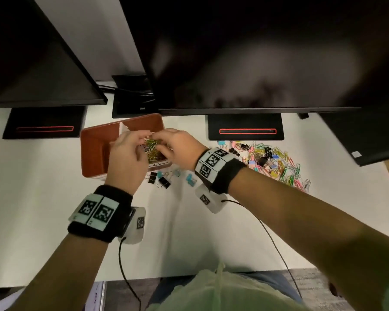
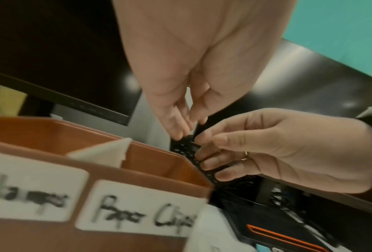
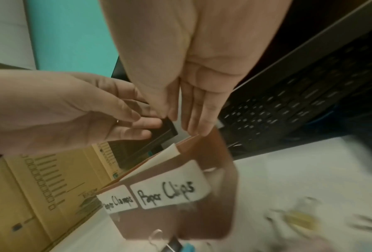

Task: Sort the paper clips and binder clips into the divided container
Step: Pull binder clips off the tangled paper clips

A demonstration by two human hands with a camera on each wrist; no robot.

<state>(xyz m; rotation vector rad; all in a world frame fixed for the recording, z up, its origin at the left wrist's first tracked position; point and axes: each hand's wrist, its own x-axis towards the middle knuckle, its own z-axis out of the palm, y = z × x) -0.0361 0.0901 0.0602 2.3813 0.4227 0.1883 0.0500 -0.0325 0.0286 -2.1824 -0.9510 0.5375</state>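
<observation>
Meeting above the right-hand compartment, the fingers [image 1: 144,138] of the left hand [image 1: 126,158] and right hand [image 1: 177,147] are curled toward a cluster of paper clips [image 1: 150,147]; whether they pinch clips or have let go I cannot tell. Working there suits the "Paper Clips" label [image 3: 170,191], so released clips fall in correctly. The brown divided container [image 1: 94,149] sits toward the table's [image 1: 43,187] far edge, a few binder clips [image 1: 160,179] against its near side. The mixed pile [image 1: 274,160], still unsorted, lies toward the right edge.
</observation>
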